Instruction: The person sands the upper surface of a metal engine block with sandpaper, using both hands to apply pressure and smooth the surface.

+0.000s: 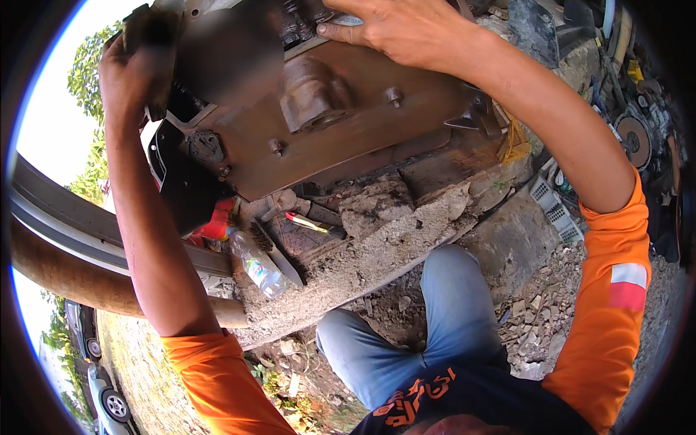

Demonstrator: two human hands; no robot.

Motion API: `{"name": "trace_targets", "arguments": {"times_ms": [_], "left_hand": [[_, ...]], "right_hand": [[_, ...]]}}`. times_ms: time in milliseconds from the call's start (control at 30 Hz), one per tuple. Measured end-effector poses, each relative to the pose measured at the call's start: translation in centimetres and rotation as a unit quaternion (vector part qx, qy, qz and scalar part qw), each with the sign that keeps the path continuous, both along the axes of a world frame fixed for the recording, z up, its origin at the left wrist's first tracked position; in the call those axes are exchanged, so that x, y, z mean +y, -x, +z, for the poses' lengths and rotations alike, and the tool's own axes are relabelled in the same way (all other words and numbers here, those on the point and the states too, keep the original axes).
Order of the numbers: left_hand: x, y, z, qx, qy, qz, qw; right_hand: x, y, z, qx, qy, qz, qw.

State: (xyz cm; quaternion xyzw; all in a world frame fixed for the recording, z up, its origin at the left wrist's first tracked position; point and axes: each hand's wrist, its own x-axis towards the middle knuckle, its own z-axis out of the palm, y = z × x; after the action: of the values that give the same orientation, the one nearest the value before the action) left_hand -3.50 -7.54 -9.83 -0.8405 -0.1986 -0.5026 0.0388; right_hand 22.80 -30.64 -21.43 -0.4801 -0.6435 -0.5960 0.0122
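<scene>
A large brown metal casting that looks like an engine block (333,145) fills the top of the view, its side marked by a rounded bulge and bolts. My left hand (127,80) is closed around a dark, flat metal piece (161,94) at the block's upper left end. At the upper edge of the block, my right hand (384,30) rests with thumb and forefinger stretched out and apart, beside a pale metal rim. Its other fingers are cut off by the picture's top. A blurred patch hides the area between my hands.
Below the block, a concrete ledge (348,264) bears a clear plastic bottle (257,264), a brush (259,235), a flat blade (279,254) and a yellow-red cutter (308,222). A pale metal rail (72,225) runs at left. Rubble and a grey plastic crate (557,210) lie at right.
</scene>
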Motion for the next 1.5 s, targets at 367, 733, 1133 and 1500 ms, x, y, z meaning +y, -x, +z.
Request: {"name": "trace_targets", "arguments": {"times_ms": [367, 733, 1133, 1500], "left_hand": [[2.3, 1.0, 0.3, -0.03, 0.012, -0.023, 0.999], [1.7, 1.6, 0.0, -0.017, 0.082, -0.068, 0.994], [1.4, 1.2, 0.3, -0.026, 0.064, -0.04, 0.997], [-0.8, 1.2, 0.3, -0.01, 0.094, -0.025, 0.995]], "right_hand": [[-1.3, -1.7, 0.0, -0.007, -0.015, 0.008, 1.0], [-1.6, -2.2, -0.9, 0.014, 0.01, -0.006, 1.0], [-3.2, -3.8, -1.3, 0.035, -0.009, 0.02, 0.999], [-4.3, -4.7, -1.0, 0.06, 0.009, 0.029, 0.998]]}}
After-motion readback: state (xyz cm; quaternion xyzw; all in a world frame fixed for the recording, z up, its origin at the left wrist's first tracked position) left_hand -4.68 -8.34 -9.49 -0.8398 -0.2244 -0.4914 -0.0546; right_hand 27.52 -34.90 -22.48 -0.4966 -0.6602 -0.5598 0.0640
